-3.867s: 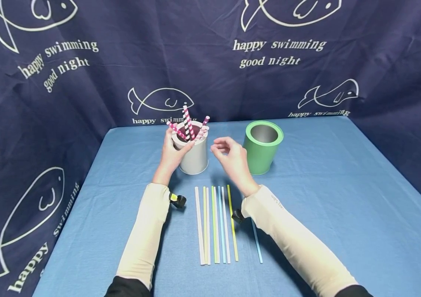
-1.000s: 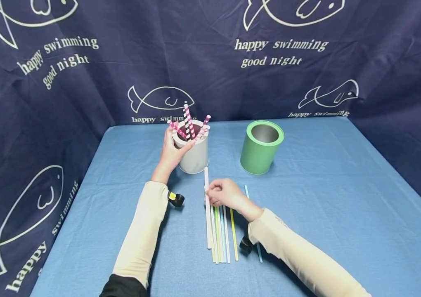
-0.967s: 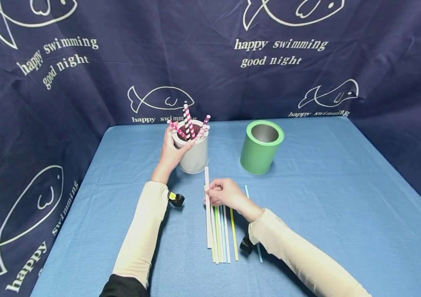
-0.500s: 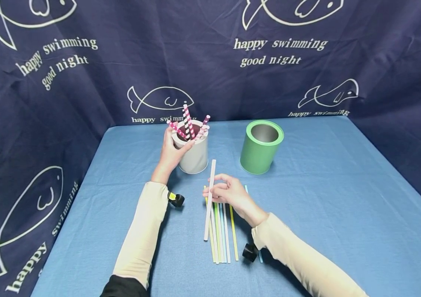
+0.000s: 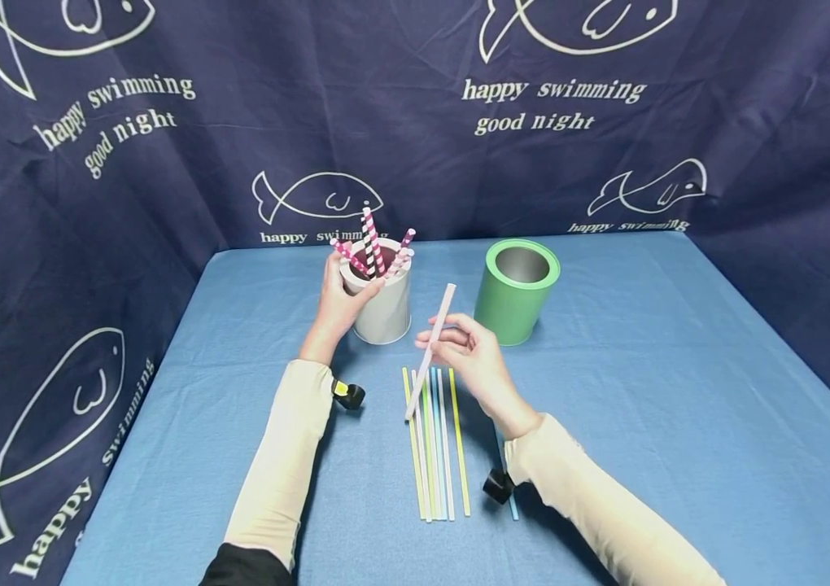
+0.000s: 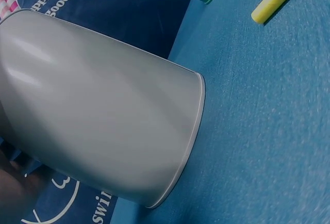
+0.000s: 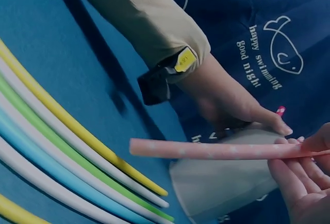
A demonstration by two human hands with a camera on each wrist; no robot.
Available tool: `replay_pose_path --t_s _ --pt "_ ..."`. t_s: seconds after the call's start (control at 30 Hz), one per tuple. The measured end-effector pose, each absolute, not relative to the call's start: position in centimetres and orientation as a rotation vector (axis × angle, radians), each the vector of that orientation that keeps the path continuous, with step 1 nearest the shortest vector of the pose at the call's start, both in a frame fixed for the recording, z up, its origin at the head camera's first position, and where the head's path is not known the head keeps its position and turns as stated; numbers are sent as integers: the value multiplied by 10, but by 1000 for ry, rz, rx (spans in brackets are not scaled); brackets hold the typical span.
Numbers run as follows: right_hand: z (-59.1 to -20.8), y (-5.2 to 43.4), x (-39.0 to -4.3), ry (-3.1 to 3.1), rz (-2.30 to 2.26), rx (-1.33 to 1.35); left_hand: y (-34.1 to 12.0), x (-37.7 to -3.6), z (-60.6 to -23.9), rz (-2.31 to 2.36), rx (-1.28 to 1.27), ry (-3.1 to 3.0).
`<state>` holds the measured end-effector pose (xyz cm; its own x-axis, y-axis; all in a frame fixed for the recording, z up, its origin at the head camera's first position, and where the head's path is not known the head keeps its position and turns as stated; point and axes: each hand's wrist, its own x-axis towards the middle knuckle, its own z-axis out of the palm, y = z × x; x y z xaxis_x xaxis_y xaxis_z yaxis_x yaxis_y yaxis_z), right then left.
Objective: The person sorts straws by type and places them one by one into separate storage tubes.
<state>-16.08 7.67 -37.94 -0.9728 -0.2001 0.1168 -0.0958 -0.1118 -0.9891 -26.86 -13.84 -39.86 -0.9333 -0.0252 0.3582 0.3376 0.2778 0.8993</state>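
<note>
Right hand [image 5: 472, 358] has a pale pink straw [image 5: 433, 346] pinched in its fingertips, lifted off the table and tilted, its upper end pointing up between the two cans, its lower end hanging over the row of straws; the wrist view shows it faintly dotted, fingers [image 7: 296, 170] closed round one end. Left hand [image 5: 336, 297] is wrapped round the white can [image 5: 384, 303] near the far edge, thumb on the rim, steadying it; striped straws [image 5: 374, 248] already stand inside. So this looks like the carry step, straw picked and on its way to a can; the next move, I'd judge, calls for swinging the straw upright and lowering one end through a mouth.

Around it: the green can [image 5: 514, 291] stands just right of the white one, open, its inside showing nothing; the plain straws [image 5: 435, 443] lie side by side near the middle of the table [image 5: 679, 391], yellow, white, green, blue. In the way: the striped straws fan across the white can's mouth, and the left thumb sits on that rim; the green can's mouth is free.
</note>
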Motion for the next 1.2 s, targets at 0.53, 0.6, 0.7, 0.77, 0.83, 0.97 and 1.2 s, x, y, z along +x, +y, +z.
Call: replay_pose_path --t_s 0.53,0.6,0.7,0.77,0.83,0.97,1.2 --pt "-346 70 -164 2542 -2441 -807 -136 -268 -399 -1710 -296 -2237" --pt "-343 69 -165 2598 -2467 -889 -136 -268 -399 -1704 -289 -2243" --pt "-341 67 -165 2641 -2519 -995 -136 -268 -399 -1701 -282 -2250" --pt "-340 66 -166 2643 -2560 -1039 -136 -269 -399 -1702 -287 -2248" --pt "-340 63 -169 2608 -2610 -1067 -136 -269 -399 -1710 -289 -2244" --pt "-340 57 -178 2530 -2697 -1080 -136 -268 -398 -1719 -287 -2237" --pt "-340 44 -195 2591 -2682 -1128 -136 -267 -399 -1712 -274 -2245"
